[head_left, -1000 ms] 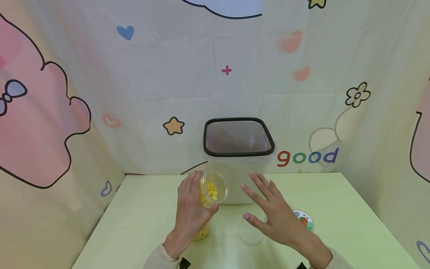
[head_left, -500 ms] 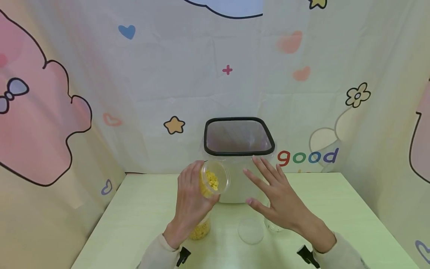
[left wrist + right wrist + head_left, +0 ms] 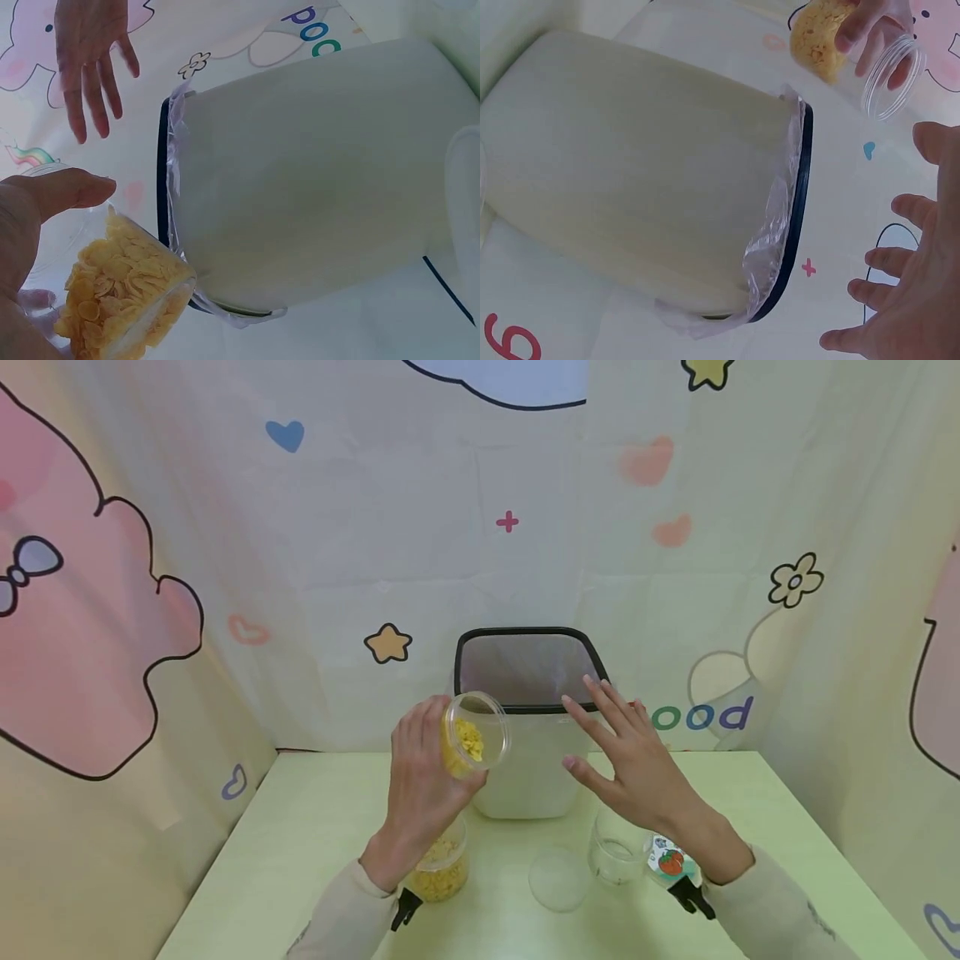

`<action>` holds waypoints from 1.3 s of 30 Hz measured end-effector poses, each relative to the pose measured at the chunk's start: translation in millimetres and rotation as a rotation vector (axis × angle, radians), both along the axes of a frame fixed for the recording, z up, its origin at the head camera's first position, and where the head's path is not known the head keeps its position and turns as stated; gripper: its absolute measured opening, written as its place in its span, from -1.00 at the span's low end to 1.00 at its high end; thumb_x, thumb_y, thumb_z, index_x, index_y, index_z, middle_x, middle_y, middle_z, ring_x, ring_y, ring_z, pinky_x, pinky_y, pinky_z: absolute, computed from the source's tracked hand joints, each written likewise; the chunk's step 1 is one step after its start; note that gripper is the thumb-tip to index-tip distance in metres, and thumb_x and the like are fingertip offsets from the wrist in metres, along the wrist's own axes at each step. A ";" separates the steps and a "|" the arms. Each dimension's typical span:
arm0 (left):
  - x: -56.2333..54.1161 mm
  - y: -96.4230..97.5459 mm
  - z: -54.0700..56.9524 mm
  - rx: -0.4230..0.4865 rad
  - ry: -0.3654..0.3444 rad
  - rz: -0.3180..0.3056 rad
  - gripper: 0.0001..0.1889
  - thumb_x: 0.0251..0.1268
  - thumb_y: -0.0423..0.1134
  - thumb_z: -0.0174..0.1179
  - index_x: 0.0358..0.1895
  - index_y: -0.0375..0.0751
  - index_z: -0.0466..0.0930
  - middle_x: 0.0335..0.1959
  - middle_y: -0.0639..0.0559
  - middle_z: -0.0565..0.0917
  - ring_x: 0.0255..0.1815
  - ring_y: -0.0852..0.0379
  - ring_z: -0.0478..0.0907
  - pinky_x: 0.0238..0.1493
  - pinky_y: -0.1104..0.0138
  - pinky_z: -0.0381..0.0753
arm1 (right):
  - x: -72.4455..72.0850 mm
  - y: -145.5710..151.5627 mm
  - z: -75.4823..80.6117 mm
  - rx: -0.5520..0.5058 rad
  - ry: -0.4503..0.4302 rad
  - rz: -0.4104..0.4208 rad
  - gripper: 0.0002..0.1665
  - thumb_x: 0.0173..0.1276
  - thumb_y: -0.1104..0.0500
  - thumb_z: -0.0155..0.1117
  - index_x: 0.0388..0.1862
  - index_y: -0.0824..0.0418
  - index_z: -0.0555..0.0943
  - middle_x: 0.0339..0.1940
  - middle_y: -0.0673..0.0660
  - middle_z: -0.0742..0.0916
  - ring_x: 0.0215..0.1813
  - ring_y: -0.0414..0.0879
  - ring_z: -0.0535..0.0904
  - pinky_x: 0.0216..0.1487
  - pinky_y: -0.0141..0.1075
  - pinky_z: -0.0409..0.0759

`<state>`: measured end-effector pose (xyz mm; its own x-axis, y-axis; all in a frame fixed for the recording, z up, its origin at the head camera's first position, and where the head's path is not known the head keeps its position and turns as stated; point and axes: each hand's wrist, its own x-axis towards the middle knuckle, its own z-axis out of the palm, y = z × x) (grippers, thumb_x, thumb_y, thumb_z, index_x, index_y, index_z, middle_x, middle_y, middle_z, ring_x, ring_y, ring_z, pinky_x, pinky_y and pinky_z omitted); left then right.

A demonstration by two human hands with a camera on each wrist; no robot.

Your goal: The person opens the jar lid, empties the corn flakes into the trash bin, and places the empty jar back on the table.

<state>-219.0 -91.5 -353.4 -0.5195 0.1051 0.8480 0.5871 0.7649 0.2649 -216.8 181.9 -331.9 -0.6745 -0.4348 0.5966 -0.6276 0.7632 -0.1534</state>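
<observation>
My left hand (image 3: 423, 777) grips a clear plastic jar (image 3: 491, 735) partly filled with yellow flakes (image 3: 120, 292). The jar is tilted, its uncapped mouth turned toward the right. It is held up close to the near rim of a whitish bin (image 3: 525, 781). Across from it, my right hand (image 3: 641, 768) has its fingers spread and holds nothing. In the head view its fingertips overlap the bin's right rim; the right wrist view shows them apart from it.
The bin has a black rim (image 3: 799, 202) with a thin plastic liner (image 3: 769, 247) folded over it. On the table (image 3: 300, 860) stand a second jar of flakes (image 3: 441, 877), a clear jar (image 3: 615, 860), a clear round disc (image 3: 558, 881) and a strawberry-printed item (image 3: 670, 860).
Both hands have risen toward the bin's rim, the left carrying the tilted jar with the flakes still inside. The right hand has also shifted slightly right, uncovering the clear jar on the table.
</observation>
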 end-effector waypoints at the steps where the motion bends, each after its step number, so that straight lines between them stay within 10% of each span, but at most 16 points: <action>1: -0.9 0.0 1.6 -0.001 0.001 0.000 0.02 -0.37 -0.16 0.61 0.33 -0.26 0.29 0.21 -0.14 0.47 0.24 -0.11 0.39 0.25 0.02 0.42 | -1.7 0.9 1.8 0.002 -0.008 -0.007 -0.17 0.37 -0.13 0.22 0.56 -0.12 0.19 0.64 0.12 0.12 0.64 0.15 -0.04 0.50 0.34 -0.08; 39: -38.5 7.1 43.7 0.010 -0.009 -0.011 -0.02 -0.26 -0.17 0.57 0.36 -0.22 0.25 0.27 -0.15 0.44 0.30 -0.11 0.34 0.30 -0.01 0.34 | -77.9 21.1 45.5 0.045 -0.247 -0.158 -0.16 0.49 -0.26 -0.03 0.62 -0.05 0.00 0.64 0.24 0.04 0.61 0.30 -0.05 0.47 0.41 -0.13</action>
<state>-257.5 -84.4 -309.7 -0.5263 0.1025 0.8441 0.5927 0.7560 0.2777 -294.6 203.0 -286.4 -0.8583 -0.3351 0.3887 -0.4485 0.8579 -0.2507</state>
